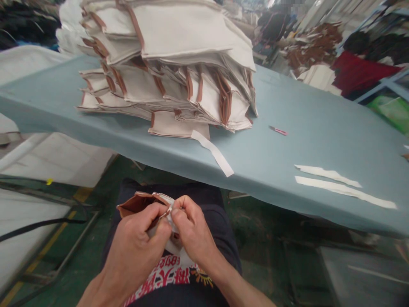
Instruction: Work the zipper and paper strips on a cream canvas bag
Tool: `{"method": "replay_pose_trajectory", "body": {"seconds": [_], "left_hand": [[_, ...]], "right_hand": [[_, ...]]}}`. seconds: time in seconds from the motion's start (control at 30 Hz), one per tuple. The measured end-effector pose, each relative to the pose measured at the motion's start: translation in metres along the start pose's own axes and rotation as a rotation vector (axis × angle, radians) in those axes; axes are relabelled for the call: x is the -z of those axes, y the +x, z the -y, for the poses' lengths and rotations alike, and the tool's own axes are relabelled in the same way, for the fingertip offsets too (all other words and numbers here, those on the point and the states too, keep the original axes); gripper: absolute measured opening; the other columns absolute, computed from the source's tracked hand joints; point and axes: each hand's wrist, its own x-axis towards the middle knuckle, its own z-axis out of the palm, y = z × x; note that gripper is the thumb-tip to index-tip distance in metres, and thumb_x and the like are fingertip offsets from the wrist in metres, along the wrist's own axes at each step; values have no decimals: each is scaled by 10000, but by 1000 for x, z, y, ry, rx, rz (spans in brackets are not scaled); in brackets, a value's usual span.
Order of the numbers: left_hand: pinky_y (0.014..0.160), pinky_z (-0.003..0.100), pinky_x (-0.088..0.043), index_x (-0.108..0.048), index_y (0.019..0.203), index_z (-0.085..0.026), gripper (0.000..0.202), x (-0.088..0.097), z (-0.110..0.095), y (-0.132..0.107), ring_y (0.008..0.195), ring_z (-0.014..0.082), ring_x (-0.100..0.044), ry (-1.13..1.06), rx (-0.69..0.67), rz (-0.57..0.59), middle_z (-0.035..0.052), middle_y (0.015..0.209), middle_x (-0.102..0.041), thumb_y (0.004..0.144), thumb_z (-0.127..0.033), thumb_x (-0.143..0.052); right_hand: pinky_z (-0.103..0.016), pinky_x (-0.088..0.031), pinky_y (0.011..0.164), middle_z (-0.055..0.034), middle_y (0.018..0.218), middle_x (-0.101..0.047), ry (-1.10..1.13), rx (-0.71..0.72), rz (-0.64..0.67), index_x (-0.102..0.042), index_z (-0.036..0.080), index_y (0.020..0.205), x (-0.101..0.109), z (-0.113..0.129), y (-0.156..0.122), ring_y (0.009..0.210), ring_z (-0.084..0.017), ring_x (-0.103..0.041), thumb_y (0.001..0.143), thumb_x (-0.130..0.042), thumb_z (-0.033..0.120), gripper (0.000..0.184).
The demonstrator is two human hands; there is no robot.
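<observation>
Over my lap, both hands pinch a small folded cloth piece (140, 201), brown on one side with a white edge. My left hand (140, 238) grips it from the left, thumb and fingers closed on it. My right hand (191, 226) has its fingers curled and pressed on the white edge beside the left thumb. On the pale blue table (303, 140) in front of me rises a tall stack of cream fabric pieces with brown trim (166, 68).
Loose white strips lie on the table: one (214, 152) hanging near the front edge, two (338, 183) at the right. A small pink object (278, 130) lies near the stack. White boards (51, 157) are at the left; piles of goods stand behind.
</observation>
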Motion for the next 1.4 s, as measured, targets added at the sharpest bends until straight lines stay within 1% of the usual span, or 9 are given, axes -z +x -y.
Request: {"method": "replay_pose_trajectory", "body": {"seconds": [0.23, 0.43, 0.63, 0.83, 0.97, 1.1, 1.17, 1.27, 1.4], "left_hand": [[555, 246, -473, -655, 673, -234, 267, 6, -1, 16, 603, 167, -596, -285, 138, 122, -25, 661, -669, 901, -305, -535], [553, 228, -421, -688, 701, -222, 265, 31, -8, 36, 597, 137, -536, -378, -8, 163, -47, 662, -656, 922, -283, -555], [544, 213, -408, -681, 743, -218, 279, 52, -19, 45, 618, 129, -525, -372, -82, 269, -52, 711, -638, 975, -282, -541], [651, 239, -469, -696, 786, -234, 257, 73, -27, 48, 733, 169, -590, -289, -109, 380, -37, 759, -638, 956, -291, -513], [702, 255, -491, -679, 775, -230, 237, 87, -35, 51, 778, 178, -635, -242, -152, 414, -24, 821, -690, 930, -290, -510], [663, 214, -499, -740, 827, -237, 258, 88, -35, 48, 773, 157, -668, -255, -179, 426, -39, 850, -735, 956, -261, -518], [627, 192, -490, -748, 836, -238, 260, 88, -36, 45, 723, 141, -651, -223, -200, 398, -51, 801, -725, 958, -230, -517], [582, 171, -460, -708, 775, -233, 273, 90, -42, 40, 656, 120, -623, -141, -253, 348, -64, 718, -693, 946, -206, -496], [580, 163, -455, -722, 770, -242, 286, 96, -48, 36, 619, 98, -627, -72, -284, 331, -82, 708, -720, 960, -214, -509]], "right_hand": [[-230, -325, 544, 55, 661, -507, 28, 41, 98, -493, 256, 805, 5, 3, 12, 590, -131, -462, 906, -596, 432, 228], [-231, -325, 542, 71, 656, -499, 87, 153, 57, -504, 250, 843, -3, 22, 14, 568, -117, -419, 964, -663, 509, 327], [-226, -293, 503, 86, 630, -443, 78, 189, 134, -487, 256, 804, -1, 39, 19, 536, -103, -349, 943, -664, 601, 412], [-252, -335, 525, 58, 596, -552, -327, 356, -69, -566, 239, 753, 13, 55, 26, 531, -123, -489, 920, -707, 398, 270], [-280, -557, 695, -11, 810, -753, -298, 660, -123, -677, 220, 960, 25, 70, 12, 727, -172, -712, 1043, -648, 328, 139], [-389, -618, 1044, -114, 1281, -826, -392, 911, 95, -687, 212, 1349, 32, 92, 11, 1190, -269, -790, 999, -786, 451, 435], [-389, -605, 1076, -127, 1350, -816, -463, 1011, 255, -661, 210, 1419, 32, 101, 18, 1229, -272, -785, 974, -828, 503, 558], [-326, -597, 910, -74, 1136, -850, -569, 1108, 384, -689, 209, 1327, 29, 110, 30, 978, -217, -800, 950, -846, 573, 547], [-269, -397, 653, 66, 710, -666, -806, 979, 434, -680, 226, 948, 30, 115, 35, 597, -111, -572, 936, -843, 668, 471]]}}
